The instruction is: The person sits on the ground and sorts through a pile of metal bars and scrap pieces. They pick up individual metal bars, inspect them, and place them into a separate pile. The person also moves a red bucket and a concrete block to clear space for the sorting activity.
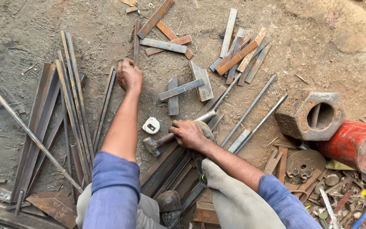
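Head view: the left hand closes around a thin rusty bar at far centre, positioning it; the right hand grips a hammer resting near. Striking calls for lifting it.

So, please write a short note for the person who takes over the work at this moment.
Left hand: closed on the end of a thin metal rod lying on the dirt ground.
Right hand: gripping a hammer by its handle, head low on the metal bars.
Nearby: white tape measure, cut flat strips, heavy block with a hole.
Done or left: cannot tell.
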